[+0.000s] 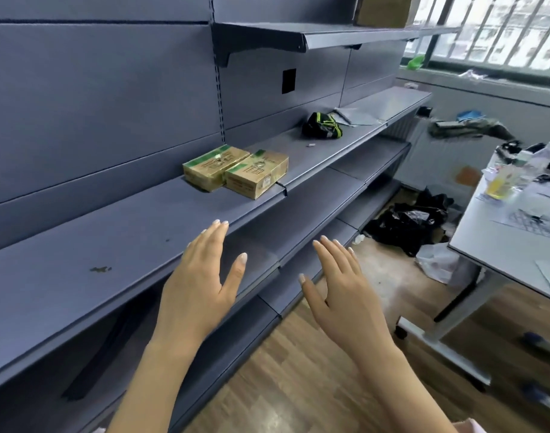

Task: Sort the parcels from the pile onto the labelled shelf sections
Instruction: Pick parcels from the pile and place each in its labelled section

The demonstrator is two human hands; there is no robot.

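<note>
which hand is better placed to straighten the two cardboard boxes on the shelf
Probably the left hand: its open fingers already reach over the grey metal shelf edge, nearer the two brown cardboard boxes. The empty right hand hovers off the shelf.

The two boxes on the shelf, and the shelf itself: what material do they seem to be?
The two boxes look like brown cardboard, matte, with printed green bands and glossy tape. The shelf seems painted metal: smooth grey-blue surface, thin folded front edge, slotted upright behind.
</note>
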